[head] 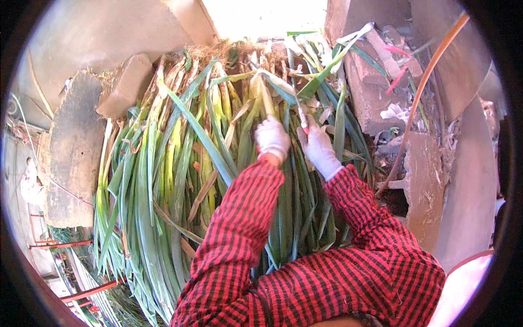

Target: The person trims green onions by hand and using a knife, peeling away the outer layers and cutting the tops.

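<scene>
A large heap of long green onions [163, 196] lies before me, roots at the far side and green leaves hanging toward me. My left hand [273, 138], in a pale glove, is closed around a green onion stalk [267, 101] over the middle of the heap. Just to its right, my right hand [320, 150], gloved too, grips what looks like a knife [301, 112] with a red handle. Its thin metal part points away from me, among bent leaves. Part of the handle is hidden by my fingers.
A curved wooden board [75, 151] and a brick [124, 85] flank the heap on the left. On the right are broken bricks [425, 184], leaf scraps and an orange-brown hose or rod [416, 102]. Red metal bars [88, 291] show at lower left.
</scene>
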Demonstrator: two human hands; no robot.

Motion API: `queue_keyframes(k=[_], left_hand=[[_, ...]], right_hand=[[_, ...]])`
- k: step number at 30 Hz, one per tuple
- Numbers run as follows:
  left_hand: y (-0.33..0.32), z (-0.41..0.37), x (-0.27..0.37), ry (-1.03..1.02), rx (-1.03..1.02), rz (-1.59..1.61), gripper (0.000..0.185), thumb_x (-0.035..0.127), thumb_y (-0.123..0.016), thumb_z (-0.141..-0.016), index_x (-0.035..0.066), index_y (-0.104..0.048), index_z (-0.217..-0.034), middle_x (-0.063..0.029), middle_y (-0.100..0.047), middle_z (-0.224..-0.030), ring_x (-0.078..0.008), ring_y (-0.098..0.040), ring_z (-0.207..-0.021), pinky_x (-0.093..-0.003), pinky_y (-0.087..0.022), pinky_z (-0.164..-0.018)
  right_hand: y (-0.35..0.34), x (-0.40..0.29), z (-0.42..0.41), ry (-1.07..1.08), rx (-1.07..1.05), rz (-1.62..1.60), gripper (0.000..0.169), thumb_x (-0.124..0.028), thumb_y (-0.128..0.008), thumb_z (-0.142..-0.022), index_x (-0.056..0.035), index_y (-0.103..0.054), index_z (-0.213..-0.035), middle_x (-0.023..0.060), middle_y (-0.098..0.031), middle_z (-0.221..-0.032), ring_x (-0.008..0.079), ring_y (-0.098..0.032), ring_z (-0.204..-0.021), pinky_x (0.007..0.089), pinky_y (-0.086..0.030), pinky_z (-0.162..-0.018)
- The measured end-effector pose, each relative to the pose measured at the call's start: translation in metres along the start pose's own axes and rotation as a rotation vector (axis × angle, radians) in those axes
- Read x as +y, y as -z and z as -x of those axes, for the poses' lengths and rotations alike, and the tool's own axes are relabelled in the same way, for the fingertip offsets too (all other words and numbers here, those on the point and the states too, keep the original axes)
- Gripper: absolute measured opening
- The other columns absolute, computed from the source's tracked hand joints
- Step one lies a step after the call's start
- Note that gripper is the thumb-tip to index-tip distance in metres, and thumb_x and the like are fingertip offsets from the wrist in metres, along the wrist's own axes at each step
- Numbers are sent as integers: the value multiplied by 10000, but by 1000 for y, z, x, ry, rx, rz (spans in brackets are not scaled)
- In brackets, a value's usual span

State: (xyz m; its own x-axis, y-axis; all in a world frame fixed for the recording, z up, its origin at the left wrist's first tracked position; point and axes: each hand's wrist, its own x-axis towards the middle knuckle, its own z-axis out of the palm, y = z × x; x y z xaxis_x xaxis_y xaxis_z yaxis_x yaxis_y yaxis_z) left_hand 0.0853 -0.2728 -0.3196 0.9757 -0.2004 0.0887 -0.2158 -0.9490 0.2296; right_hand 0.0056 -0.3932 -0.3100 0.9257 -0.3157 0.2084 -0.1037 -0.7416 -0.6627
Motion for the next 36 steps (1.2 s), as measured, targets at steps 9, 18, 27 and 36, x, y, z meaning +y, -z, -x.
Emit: queue_keyframes(k=[9,18,27,36], left_hand=[[119,-49,-68,-51,-474,978,431,254,-726,-769,-9,-699,-1109,-136,-718,-973,-211,-650,-981,-317,-434,-984],[225,47,-160,286,-902,1077,370,141,-654,-846,-53,-581,-1153,-91,-662,-957,-186,-634,-813,-328,-518,-805],[252,148,-143,369,-791,1045,335,187,-601,-884,-27,-559,-1138,-79,-632,-880,-176,-632,-740,-302,-525,-673],[254,182,-154,371,-658,1551,454,260,-657,-898,-21,-525,-1229,-51,-623,-917,-150,-619,-711,-275,-530,-641]], right_hand=[[32,-13,30,-59,-98,-65,522,-158,-621,-912,38,-443,-1362,266,-644,-1068,429,-642,-959,482,-513,-808],[18,-85,24,291,-149,-50,482,-185,-623,-890,43,-465,-1284,208,-633,-957,373,-654,-861,445,-538,-730],[-48,-111,10,150,-185,227,311,-218,-539,-927,14,-504,-1130,185,-657,-878,323,-698,-783,423,-563,-659],[-19,-114,30,222,-337,282,308,-103,-493,-901,35,-490,-1176,220,-662,-959,354,-695,-861,447,-566,-728]])
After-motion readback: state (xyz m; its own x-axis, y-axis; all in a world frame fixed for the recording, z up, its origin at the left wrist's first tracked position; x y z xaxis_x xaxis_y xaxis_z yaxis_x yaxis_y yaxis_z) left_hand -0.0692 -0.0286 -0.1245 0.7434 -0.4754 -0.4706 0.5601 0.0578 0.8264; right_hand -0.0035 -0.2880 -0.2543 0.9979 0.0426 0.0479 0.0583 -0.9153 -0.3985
